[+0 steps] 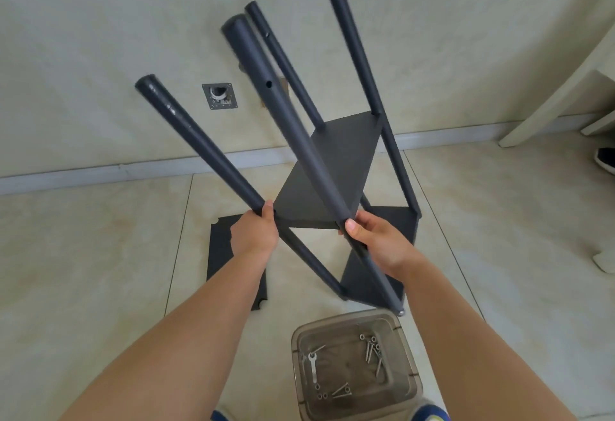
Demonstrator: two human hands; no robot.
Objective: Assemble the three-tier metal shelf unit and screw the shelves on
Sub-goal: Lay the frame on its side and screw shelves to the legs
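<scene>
shelf frame (327,167) within both hands' fingers (268,211)

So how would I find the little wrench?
Look at the bottom of the picture, where a clear plastic box sits on the floor between the person's arms. The wrench lies by its left wall. It is flat with a forked end, unlike the thin screws on the right.

Matt dark metal poles (301,141) — glossy floor tiles (499,221).
</scene>
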